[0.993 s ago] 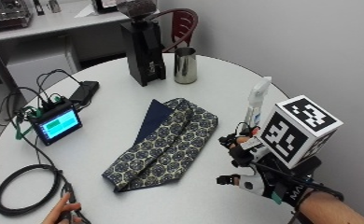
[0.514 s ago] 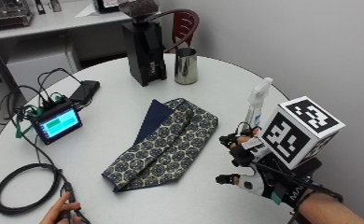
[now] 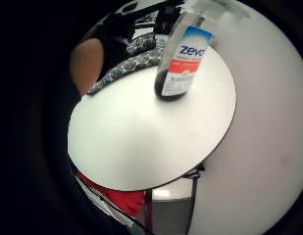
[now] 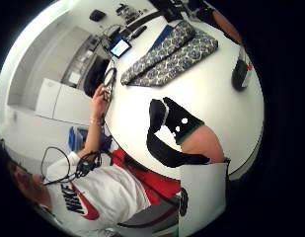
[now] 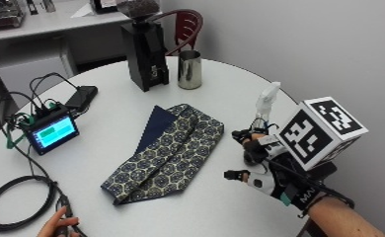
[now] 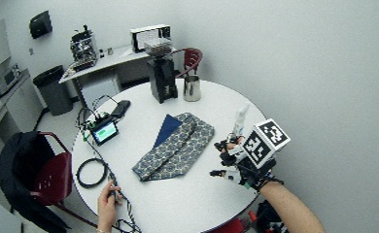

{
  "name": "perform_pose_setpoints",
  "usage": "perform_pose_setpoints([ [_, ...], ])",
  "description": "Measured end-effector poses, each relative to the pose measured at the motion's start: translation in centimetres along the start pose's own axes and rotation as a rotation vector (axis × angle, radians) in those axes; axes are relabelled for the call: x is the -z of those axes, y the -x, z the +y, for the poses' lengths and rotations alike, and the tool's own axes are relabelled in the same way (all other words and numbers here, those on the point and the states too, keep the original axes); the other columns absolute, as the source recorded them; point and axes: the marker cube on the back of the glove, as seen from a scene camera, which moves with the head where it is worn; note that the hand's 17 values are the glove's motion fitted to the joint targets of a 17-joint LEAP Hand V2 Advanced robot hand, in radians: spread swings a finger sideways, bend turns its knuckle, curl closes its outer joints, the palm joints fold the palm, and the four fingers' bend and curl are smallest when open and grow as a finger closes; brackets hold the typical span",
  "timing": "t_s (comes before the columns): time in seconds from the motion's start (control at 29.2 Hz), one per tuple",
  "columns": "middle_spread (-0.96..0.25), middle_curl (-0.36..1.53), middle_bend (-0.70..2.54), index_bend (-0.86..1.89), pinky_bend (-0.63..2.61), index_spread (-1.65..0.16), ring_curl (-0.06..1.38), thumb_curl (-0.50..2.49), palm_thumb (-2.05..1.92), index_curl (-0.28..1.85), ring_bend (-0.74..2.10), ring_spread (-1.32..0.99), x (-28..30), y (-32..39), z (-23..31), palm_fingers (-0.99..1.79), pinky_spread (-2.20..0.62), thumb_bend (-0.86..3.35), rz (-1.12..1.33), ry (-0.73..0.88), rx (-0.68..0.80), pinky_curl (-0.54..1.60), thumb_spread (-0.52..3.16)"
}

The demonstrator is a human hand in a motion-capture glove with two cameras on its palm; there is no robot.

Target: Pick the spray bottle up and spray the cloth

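The spray bottle (image 5: 267,102) stands upright near the table's right edge, clear with a white trigger head and a blue and red label (image 3: 183,58). My gloved right hand (image 5: 263,160) hovers just in front of the bottle with fingers spread and relaxed, holding nothing. A gap shows between palm and bottle in the little finger side palm view. The patterned blue cloth (image 5: 171,150) lies folded flat at the table's middle, left of the hand. The thumb (image 4: 171,129) sticks out over bare table, with the cloth (image 4: 172,50) and bottle (image 4: 241,73) beyond it.
A black grinder (image 5: 144,47) and a steel cup (image 5: 190,69) stand at the back of the round white table (image 5: 113,103). A small screen device (image 5: 50,131) and a coiled cable (image 5: 8,207) sit at the left. A bare left hand (image 5: 57,227) holds the cable.
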Motion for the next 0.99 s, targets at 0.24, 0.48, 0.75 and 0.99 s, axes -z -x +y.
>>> perform_pose_setpoints([
  [0.24, -0.02, 0.33, 0.26, 0.13, 0.35, -0.37, 0.27, 0.27, 0.67, 0.25, 0.27, 0.07, 1.6, -3.3, -2.2, 0.53, 0.21, 0.04, -0.174, -0.204, -0.18, 0.31, 1.1],
  [0.48, -0.04, 0.37, 0.38, 0.05, 0.31, -0.35, 0.31, 0.29, 0.69, 0.2, 0.42, 0.03, 2.3, -6.1, -2.8, 0.73, 0.18, 0.01, -0.309, -0.454, -0.253, 0.29, 1.1],
  [0.75, -0.05, 0.4, 0.4, 0.01, 0.35, -0.34, 0.38, 0.3, 0.7, 0.16, 0.54, -0.01, -0.5, -7.9, -4.6, 0.7, 0.15, -0.02, -0.509, -0.474, -0.462, 0.34, 1.08],
  [0.99, -0.04, 0.4, 0.37, -0.02, 0.47, -0.34, 0.41, 0.3, 0.68, 0.1, 0.61, -0.02, -2.7, -8.7, -5.8, 0.58, 0.14, -0.03, -0.626, -0.458, -0.537, 0.37, 1.07],
])
